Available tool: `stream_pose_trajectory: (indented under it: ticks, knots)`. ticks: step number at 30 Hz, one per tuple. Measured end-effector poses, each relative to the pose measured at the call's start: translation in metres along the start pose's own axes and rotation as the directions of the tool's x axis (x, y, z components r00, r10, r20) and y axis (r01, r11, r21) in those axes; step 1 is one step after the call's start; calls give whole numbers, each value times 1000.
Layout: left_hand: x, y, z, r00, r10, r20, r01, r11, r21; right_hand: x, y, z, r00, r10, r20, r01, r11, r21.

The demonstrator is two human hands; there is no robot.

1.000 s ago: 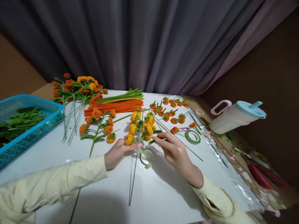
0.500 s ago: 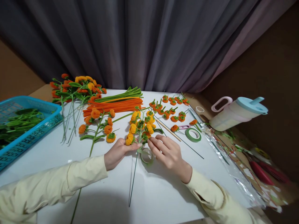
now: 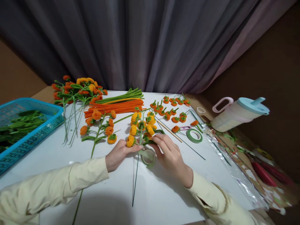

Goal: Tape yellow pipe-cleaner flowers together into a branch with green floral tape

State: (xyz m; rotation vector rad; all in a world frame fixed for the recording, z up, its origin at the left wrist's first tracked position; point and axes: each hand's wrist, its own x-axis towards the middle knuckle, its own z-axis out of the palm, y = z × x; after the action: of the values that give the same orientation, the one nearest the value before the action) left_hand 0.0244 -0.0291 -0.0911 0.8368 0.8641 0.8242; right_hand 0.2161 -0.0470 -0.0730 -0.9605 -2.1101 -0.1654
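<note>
My left hand (image 3: 118,153) is closed in a pinch on the lower stem of a branch with small yellow-orange fuzzy pumpkins (image 3: 134,129), held upright over the table. A thin dark wire (image 3: 135,187) runs down from below the pinch. My right hand (image 3: 170,156) is closed, thumb and fingers at a green fuzzy leaf (image 3: 148,142) beside the stem; the fingertips are partly hidden. Just under the grip, a roll of green floral tape (image 3: 148,157) sits by the stem, its strip apparently leading up to it.
A finished-looking orange pumpkin branch (image 3: 99,134) lies left. Behind are orange and green pipe cleaners (image 3: 117,106) and a bunch of stems (image 3: 77,89). A blue basket (image 3: 56,117) holds leaves. Right are loose orange pumpkins (image 3: 174,119), another tape roll (image 3: 194,136), a tumbler (image 3: 236,115) and red-handled pliers (image 3: 264,175).
My right fingers have shifted slightly up and right along the leaf, showing more of it beside the stem. My left hand keeps its pinch. The view has moved slightly.
</note>
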Motion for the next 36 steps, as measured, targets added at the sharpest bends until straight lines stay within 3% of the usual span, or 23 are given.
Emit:
stream_pose_trajectory:
  ticks: [2, 4, 6, 8, 9, 11, 18, 21, 23, 26, 28, 30, 32, 36]
  knots:
    - [-1, 1, 1, 1000, -1, -1, 1, 1000, 4, 0, 3, -4, 973, 210, 100, -216, 975, 48]
    - [-1, 2, 1, 1000, 0, -2, 0, 1000, 8, 2, 7, -8, 862, 369, 347, -442, 882, 161]
    - [-1, 2, 1, 1000, 3, 2, -3, 1000, 10, 6, 8, -7, 714, 388, 583, -646, 687, 333]
    - [-1, 2, 1, 1000, 9, 1, -9, 1000, 10, 9, 7, -1, 625, 336, 705, -766, 436, 472]
    - [0, 1, 1, 1000, 9, 1, -9, 1000, 9, 10, 4, 3, 606, 323, 727, -792, 332, 512]
    - [0, 1, 1, 1000, 2, 3, -2, 1000, 5, 11, -3, 10, 577, 345, 740, -816, 216, 536]
    - [-1, -1, 0, 1000, 8, -4, -8, 1000, 0, 15, -18, 18, 439, 462, 770, -880, 49, 472]
    - [-2, -1, 1, 1000, 8, 8, -8, 1000, 5, 16, -13, 13, 486, 423, 765, -865, 106, 491]
    - [-2, 1, 1, 1000, 9, 12, -9, 1000, 1, 15, -7, 6, 562, 462, 686, -826, 274, 492]
    - [-2, 2, 2, 1000, 5, -6, -5, 1000, 1, 10, 1, -3, 743, 546, 387, -669, 621, 409]
    - [-2, 2, 2, 1000, 0, -17, 0, 1000, 6, 6, 3, -5, 880, 423, 214, -473, 811, 344]
    - [-2, 2, 2, 1000, -7, -20, 7, 1000, 12, 4, 2, -4, 961, 244, 130, -272, 917, 292]
    - [-1, 2, 2, 1000, -11, -22, 11, 1000, 10, 2, 0, -1, 986, 137, 98, -158, 955, 252]
    - [-3, 3, 2, 1000, -11, -18, 11, 1000, 1, 2, 0, 4, 993, 102, 55, -113, 960, 256]
